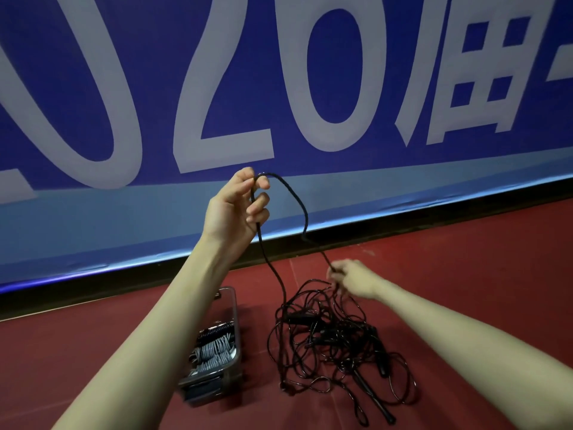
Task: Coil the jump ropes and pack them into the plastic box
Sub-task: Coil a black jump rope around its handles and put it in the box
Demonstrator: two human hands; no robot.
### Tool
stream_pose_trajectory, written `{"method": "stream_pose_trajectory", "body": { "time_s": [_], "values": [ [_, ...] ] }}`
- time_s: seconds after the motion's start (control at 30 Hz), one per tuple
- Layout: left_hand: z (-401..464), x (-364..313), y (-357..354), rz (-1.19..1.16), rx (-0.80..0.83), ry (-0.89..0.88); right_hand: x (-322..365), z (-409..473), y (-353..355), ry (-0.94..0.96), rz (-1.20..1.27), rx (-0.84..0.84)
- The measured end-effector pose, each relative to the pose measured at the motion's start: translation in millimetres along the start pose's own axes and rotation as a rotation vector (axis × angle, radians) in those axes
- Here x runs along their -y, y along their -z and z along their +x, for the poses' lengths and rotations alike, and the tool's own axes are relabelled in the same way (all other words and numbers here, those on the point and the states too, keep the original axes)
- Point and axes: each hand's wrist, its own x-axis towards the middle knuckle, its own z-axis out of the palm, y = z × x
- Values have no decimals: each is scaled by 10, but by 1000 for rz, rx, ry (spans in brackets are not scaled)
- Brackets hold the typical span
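Left hand (235,206) raised at 12 o'clock, fingers curled round rope (297,206); right hand (353,279) pinching same rope above tangle (335,342). Box (217,355) at 9 o'clock of tangle, on floor (465,274). Risk: snagging, tightening knots, dragging neighbouring ropes.

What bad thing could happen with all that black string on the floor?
1. The rope looped between the left hand and right hand runs down into the tangled pile; pulling it up might tighten knots.
2. Lifting could drag other ropes and their handles along.
3. The plastic box already looks fairly full, so more coils may not fit easily.
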Motion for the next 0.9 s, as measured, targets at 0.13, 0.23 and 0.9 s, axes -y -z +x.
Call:
{"method": "stream_pose_trajectory", "body": {
  "time_s": [0.13, 0.23, 0.9],
  "values": [
    [17, 194, 342, -11, -178, 44, 251, 36, 368, 57, 288, -350],
    [-18, 423, 604, 22, -317, 136, 481, 18, 630, 140, 455, -468],
    [92, 1182, 322, 1044, 175, 167, 1791, -712, 1115, 643, 638, -460]
  ]
}}
